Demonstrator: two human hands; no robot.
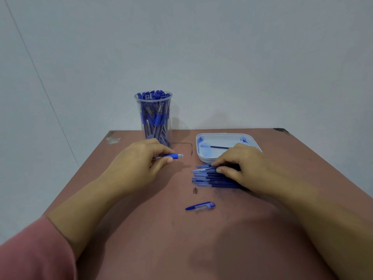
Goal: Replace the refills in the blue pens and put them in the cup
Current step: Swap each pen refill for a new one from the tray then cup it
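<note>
- Left hand [139,160]: fingers curled round the pen barrel [172,156], just near of the cup [154,126].
- Right hand [242,164]: fingers pinch one refill [203,169] atop the pile [210,179].
- Refill looks light, thin and probably bendy; grip mid-length.

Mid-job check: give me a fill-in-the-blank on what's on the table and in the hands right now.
The left hand holds a pen barrel with a ____ grip.
The right hand pinches the top refill of the pile of refills in front of the white tray, which holds only ____ refill.
The pen cap and metal tip lie on the table, touched by ____ hand.
Missing words: blue; one; neither.
</note>
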